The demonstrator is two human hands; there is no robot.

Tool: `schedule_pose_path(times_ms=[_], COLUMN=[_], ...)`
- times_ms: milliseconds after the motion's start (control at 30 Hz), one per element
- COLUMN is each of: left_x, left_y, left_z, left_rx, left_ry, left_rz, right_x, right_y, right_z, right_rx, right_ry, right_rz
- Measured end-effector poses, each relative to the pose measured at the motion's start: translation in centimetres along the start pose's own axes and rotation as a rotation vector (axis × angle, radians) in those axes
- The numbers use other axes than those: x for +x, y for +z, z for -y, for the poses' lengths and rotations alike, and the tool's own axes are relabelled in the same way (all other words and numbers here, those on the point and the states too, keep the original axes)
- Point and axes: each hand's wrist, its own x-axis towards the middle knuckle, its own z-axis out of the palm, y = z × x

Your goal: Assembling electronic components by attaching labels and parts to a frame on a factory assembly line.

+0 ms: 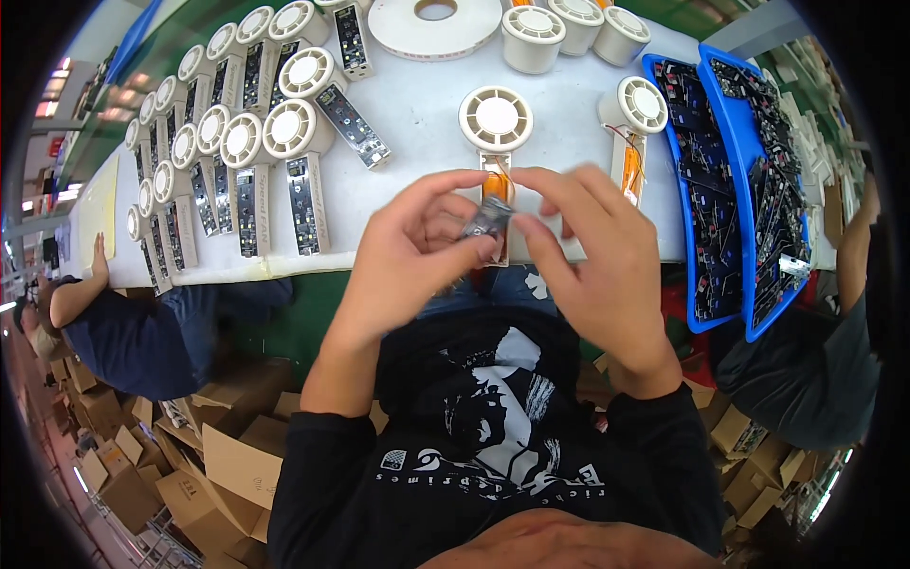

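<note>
A small dark circuit board (490, 217), slightly blurred, is pinched in my left hand (412, 242) between thumb and fingers. It is over the opened handle of a white handheld fan (497, 116), which lies head away from me. Inside that handle an orange battery (493, 185) and thin wires show. My right hand (602, 251) is at the right of the board, thumb and index finger apart. Its index fingertip is by the wires, and its thumb tip is close to the board's edge. My hands hide much of the handle.
Rows of white fans with boards in their handles (305, 204) lie at left. Another opened fan (637, 106) lies at right, beside blue trays (678, 180) of circuit boards. A white tape roll (435, 28) and upright fans (531, 40) are at the back. People sit on both sides.
</note>
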Motion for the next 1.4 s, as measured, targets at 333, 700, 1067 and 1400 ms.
schedule_pose_path(times_ms=[333,700,1067,1400], left_x=[4.9,6.7,6.8,7.7], left_y=[0.5,-1.4,-1.6,0.1], left_z=[-1.7,0.1,0.9,-1.5], left_rx=[1.031,0.965,0.798,1.021], left_ry=[0.688,0.633,0.565,0.375], left_rz=[-0.032,-0.016,0.011,-0.035], right_x=[-1.9,1.7,0.2,0.0], right_y=[-1.5,-1.8,-0.5,-2.8], right_z=[-1.2,-3.1,0.2,0.0], right_rx=[-0.246,0.133,-0.337,-0.161], right_ry=[0.205,0.143,0.341,0.421], right_rz=[0.285,0.414,0.342,0.466])
